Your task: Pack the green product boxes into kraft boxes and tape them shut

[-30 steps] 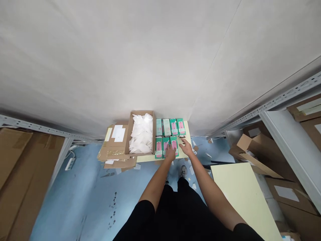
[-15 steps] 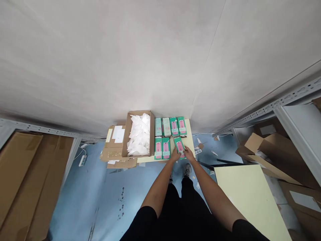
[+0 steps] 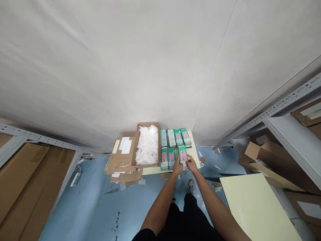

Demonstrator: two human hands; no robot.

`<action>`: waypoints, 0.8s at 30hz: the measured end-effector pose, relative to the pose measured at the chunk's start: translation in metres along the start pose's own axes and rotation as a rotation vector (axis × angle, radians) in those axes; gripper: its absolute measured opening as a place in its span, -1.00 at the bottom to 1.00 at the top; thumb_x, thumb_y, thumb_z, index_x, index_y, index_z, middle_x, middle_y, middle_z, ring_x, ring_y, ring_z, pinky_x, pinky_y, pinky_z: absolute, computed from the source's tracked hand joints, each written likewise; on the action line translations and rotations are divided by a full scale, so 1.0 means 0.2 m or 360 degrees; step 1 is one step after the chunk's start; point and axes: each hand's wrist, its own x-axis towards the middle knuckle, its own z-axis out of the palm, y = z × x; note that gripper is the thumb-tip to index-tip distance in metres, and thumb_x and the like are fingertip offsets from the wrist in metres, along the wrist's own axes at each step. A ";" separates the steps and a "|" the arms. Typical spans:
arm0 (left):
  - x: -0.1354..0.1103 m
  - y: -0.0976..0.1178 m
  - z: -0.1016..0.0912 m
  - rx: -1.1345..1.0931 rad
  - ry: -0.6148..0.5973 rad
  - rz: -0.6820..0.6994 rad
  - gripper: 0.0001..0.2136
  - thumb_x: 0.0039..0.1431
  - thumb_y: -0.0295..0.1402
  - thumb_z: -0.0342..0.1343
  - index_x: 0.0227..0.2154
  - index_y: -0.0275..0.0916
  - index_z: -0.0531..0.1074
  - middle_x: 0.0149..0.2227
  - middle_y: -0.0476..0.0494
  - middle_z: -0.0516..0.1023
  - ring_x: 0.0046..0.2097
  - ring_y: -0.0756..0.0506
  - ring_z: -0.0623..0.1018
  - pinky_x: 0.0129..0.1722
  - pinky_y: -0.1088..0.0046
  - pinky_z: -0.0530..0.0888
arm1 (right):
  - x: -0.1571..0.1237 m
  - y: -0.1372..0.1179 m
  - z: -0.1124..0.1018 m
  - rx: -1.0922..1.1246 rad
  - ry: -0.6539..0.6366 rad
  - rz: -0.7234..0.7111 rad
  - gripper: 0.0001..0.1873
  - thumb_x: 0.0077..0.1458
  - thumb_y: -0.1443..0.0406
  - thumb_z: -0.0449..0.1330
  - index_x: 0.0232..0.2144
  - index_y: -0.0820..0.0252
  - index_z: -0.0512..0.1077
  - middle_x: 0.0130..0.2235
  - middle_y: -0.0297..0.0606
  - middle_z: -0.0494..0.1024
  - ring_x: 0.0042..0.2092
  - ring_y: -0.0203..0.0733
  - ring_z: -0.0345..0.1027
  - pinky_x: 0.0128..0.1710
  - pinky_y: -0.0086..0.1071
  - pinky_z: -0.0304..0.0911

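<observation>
A small pale yellow table (image 3: 194,154) carries two rows of green boxes with pink pictures (image 3: 175,138). My left hand (image 3: 177,167) and my right hand (image 3: 192,165) grip one green box (image 3: 183,155) from either side at the table's front right. Two more green boxes (image 3: 168,158) lie just left of it. An open cardboard box full of white plastic bags (image 3: 147,145) stands on the table's left part.
Flattened cardboard (image 3: 120,157) lies left of the bag box. Metal shelving with brown cartons (image 3: 30,177) stands at left, more shelving and cartons (image 3: 278,150) at right. A pale yellow board (image 3: 253,204) lies at lower right. Paper scraps litter the blue floor (image 3: 95,204).
My right hand came in from the table's right part, and both hands took hold of the front-row green box and slid it right and nearer, apart from its neighbours.
</observation>
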 end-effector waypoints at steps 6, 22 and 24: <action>-0.03 0.14 -0.09 -0.0101 -0.0169 0.0069 -0.12 -0.01 -0.46 0.27 0.44 -0.10 0.19 0.42 -0.29 0.29 0.32 -0.30 0.43 0.27 0.18 0.41 | -0.12 -0.23 0.00 0.0015 0.0148 -0.0112 -0.24 -0.26 0.21 0.18 0.11 0.11 0.47 -0.42 -0.37 0.46 -0.41 -0.18 0.31 -0.40 -0.35 0.27; -0.30 0.70 0.63 0.0058 -0.0838 0.0556 -0.23 0.01 -0.47 0.25 0.35 -0.07 0.30 0.37 -0.26 0.35 0.23 -0.25 0.50 0.23 0.12 0.44 | -0.63 -0.41 -0.80 0.0460 0.0717 -0.0472 -0.20 -0.19 0.31 0.24 0.20 0.01 0.40 -0.22 -0.29 0.55 -0.20 -0.07 0.45 -0.15 -0.22 0.42; -0.41 0.73 0.82 0.0112 -0.0968 0.0616 -0.23 0.01 -0.44 0.27 0.35 -0.09 0.28 0.36 -0.27 0.36 0.28 -0.28 0.46 0.25 0.12 0.42 | -0.78 -0.36 -1.00 0.0503 0.0822 -0.0498 -0.22 -0.18 0.32 0.27 0.19 0.00 0.42 -0.17 -0.26 0.56 -0.15 -0.05 0.45 -0.10 -0.19 0.43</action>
